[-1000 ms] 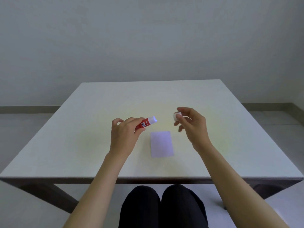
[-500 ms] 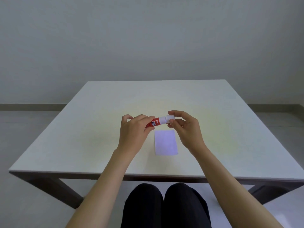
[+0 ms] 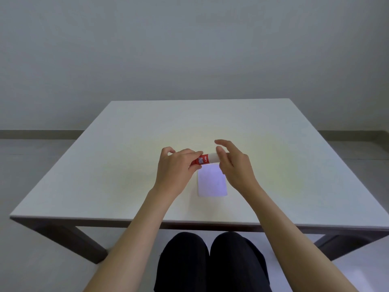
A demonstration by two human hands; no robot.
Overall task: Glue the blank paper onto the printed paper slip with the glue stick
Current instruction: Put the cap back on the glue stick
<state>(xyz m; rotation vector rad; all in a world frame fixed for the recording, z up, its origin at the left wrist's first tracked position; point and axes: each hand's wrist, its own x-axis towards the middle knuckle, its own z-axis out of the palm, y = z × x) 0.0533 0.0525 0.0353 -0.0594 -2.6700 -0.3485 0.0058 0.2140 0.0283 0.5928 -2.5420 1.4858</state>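
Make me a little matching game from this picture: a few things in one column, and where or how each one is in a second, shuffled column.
Things
1. glue stick
2. white cap
3. paper
4. right hand

States
A. lies flat on the table
B. fingers spread at the cap end
C. gripped by the left hand
D. sits on the red tube's end

Pairs: 1-C, 2-D, 3-A, 4-B

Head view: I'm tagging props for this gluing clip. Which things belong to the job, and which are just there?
Job:
- glue stick, cap on, held in left hand
- right hand at its white cap
- paper flat on the table

Just there:
- table
- wall
- floor
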